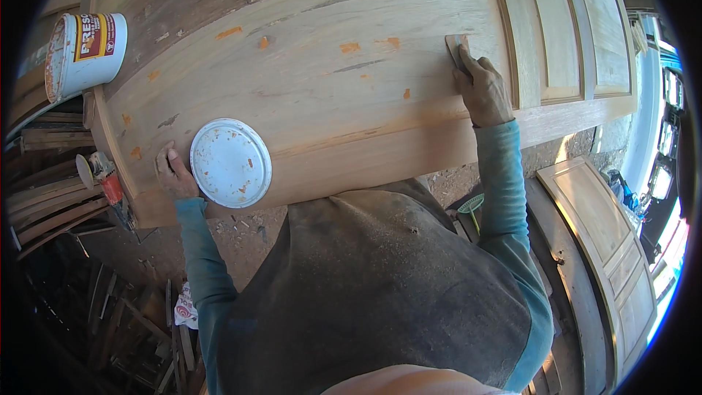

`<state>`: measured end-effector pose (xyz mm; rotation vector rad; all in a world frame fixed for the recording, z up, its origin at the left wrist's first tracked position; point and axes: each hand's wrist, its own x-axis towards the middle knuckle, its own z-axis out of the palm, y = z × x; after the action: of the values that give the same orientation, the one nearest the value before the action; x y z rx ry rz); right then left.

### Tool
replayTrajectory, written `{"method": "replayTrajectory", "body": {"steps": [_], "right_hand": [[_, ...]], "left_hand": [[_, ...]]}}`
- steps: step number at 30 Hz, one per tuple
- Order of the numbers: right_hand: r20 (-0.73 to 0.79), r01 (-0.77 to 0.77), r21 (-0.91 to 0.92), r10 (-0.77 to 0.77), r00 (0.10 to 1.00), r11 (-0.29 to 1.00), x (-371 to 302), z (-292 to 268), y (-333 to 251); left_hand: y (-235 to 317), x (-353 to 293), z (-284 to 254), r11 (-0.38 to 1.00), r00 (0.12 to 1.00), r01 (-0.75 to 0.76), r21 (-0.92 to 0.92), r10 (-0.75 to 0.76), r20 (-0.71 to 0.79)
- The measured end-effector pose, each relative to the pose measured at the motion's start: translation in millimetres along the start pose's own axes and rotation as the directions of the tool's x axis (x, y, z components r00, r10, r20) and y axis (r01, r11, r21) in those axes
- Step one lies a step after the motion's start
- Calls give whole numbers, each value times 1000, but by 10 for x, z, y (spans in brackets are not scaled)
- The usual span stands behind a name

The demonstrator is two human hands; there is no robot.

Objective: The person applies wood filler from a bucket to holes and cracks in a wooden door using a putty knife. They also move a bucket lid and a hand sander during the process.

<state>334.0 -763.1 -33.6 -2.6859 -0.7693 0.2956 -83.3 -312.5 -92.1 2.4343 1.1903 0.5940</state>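
In front of me a large wooden door [292,113] lies flat, with small orange filler patches [350,48] scattered over its face. My right hand [485,95] is closed around a putty knife [455,50], its flat blade on the wood near the raised panels at the right. At the left, my left hand [174,170] rests on the door near its front corner, fingers apart and holding nothing. Right beside it lies a round white lid [230,163] smeared with orange filler. A white plastic tub [102,58], also smeared with filler, lies tilted at the far left edge.
A red angle grinder [111,189] sits just off the door's left end, by stacked timber [55,212]. Another panelled door [596,212] leans at the right. Wood offcuts [139,322] and a white printed bag [186,307] are low on the left. A green mesh item [472,203] is near my right elbow.
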Motion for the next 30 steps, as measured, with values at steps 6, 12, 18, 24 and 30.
{"method": "replayTrajectory", "body": {"steps": [6,12,18,24,30], "right_hand": [[40,-4,41,2,999,999,36,-79,6],[89,-21,31,18,996,999,-3,-278,-100],[68,94,4,-94,993,996,-89,100,-250],[76,125,-20,-124,989,992,-54,86,-282],[98,129,-14,-127,987,992,-68,38,-313]], "left_hand": [[-78,-24,-1,1000,1000,-2,4,2,0],[0,-19,-12,1000,1000,-19,-4,19,-9],[-20,4,4,1000,1000,-13,-12,13,0],[-130,-30,-5,1000,1000,4,0,-4,11],[-114,-25,8,1000,1000,-18,-11,18,-16]]}}
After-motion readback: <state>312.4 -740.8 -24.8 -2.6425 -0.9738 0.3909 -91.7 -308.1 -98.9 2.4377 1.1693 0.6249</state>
